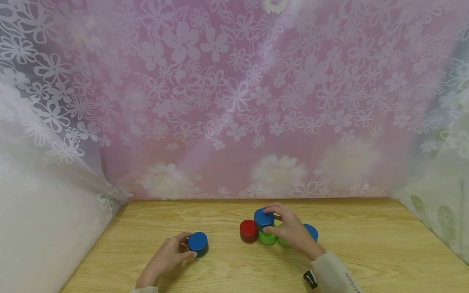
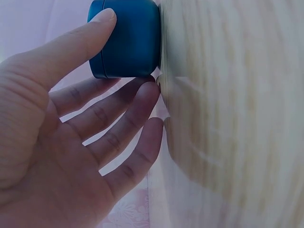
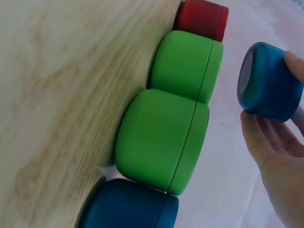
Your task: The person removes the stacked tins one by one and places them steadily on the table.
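Observation:
My left hand [image 1: 167, 255] holds a round blue lidded tin [image 1: 198, 244] between thumb and fingers. In the left wrist view, the thumb lies on the side of this tin [image 2: 130, 40], whose base is right at the tabletop. My right hand [image 1: 291, 232] pinches a second blue tin [image 1: 264, 219] by its sides. The right wrist view shows that tin [image 3: 268, 83] raised off the table, beside a row of tins. The row runs from a red tin [image 3: 197, 19] through two green tins [image 3: 183, 64] to another blue tin [image 3: 128, 204].
A black clip-like object [image 1: 310, 280] lies by the right sleeve [image 1: 335, 272]. The wood-grain table [image 1: 223, 264] is bordered at the back by a pink flowered curtain [image 1: 234, 162], with pale flowered cloth [image 1: 47, 195] along the sides.

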`<act>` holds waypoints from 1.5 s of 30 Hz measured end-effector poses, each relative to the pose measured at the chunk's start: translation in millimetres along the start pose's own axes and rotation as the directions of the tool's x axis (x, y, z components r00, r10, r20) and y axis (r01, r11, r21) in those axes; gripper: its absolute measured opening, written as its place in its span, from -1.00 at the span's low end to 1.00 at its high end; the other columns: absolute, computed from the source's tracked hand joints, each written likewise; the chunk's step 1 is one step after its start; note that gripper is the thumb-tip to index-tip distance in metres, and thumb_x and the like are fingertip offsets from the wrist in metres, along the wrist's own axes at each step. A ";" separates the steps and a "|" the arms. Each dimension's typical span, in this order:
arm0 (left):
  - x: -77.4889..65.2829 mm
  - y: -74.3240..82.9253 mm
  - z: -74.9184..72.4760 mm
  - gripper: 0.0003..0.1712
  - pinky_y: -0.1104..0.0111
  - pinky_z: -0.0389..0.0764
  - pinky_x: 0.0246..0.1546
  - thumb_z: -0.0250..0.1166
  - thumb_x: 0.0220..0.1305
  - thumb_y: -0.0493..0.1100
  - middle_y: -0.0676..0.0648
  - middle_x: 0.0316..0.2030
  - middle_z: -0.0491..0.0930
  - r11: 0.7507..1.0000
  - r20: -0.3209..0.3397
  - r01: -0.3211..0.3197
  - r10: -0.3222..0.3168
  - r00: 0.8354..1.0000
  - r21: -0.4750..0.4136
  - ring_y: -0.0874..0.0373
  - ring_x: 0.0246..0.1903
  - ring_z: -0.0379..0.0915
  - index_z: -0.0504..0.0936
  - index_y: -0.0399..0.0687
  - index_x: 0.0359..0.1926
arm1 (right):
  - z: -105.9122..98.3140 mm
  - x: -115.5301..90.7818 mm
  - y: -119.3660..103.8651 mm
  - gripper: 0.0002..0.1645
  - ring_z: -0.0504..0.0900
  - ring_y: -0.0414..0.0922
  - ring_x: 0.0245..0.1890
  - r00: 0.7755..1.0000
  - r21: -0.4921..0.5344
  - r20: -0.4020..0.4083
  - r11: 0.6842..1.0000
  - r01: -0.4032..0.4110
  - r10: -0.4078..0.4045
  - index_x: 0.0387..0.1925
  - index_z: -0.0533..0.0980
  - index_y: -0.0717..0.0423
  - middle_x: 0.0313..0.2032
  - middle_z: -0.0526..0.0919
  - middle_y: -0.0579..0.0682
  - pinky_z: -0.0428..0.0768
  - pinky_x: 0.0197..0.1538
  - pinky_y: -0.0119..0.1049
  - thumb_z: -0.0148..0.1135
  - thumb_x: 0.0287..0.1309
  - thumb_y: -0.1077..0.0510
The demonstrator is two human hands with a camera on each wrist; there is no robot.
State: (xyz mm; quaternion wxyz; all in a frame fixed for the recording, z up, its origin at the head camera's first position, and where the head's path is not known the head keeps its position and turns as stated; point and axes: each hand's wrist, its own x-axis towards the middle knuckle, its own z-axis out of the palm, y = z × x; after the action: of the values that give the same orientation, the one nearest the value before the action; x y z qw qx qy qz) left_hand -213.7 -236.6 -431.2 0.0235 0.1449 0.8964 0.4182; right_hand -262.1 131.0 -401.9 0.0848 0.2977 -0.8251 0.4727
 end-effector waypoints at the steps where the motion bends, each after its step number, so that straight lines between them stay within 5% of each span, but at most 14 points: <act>1: -0.1 0.1 0.2 -0.36 0.19 0.69 -0.25 0.51 0.21 -0.21 -0.21 -0.09 0.64 1.000 0.000 0.000 0.000 1.000 0.002 -0.03 -0.21 0.64 0.51 -0.45 0.22 | -0.8 -0.5 0.2 -0.56 0.58 0.23 0.13 1.000 0.001 -0.001 1.000 -0.002 0.002 0.06 0.58 0.35 0.15 0.53 0.26 0.57 0.16 0.09 0.47 0.13 0.38; 45: 0.5 2.8 -0.1 -0.40 0.09 0.69 -0.19 0.50 0.21 -0.23 -0.21 -0.10 0.65 1.000 -0.003 -0.003 0.003 1.000 0.013 -0.09 -0.19 0.64 0.53 -0.44 0.19 | -42.7 -23.8 13.5 -0.55 0.60 0.30 0.05 0.998 -0.139 -0.068 0.990 -0.015 0.005 -0.05 0.60 0.31 0.05 0.56 0.26 0.68 -0.01 -0.01 0.57 -0.01 0.35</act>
State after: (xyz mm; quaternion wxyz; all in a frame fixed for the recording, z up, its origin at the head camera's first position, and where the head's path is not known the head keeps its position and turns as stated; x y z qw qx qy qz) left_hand -213.6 -234.9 -429.0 0.0206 0.1456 0.8991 0.4124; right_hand -256.6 181.3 -398.8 0.1308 0.2707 -0.8542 0.4242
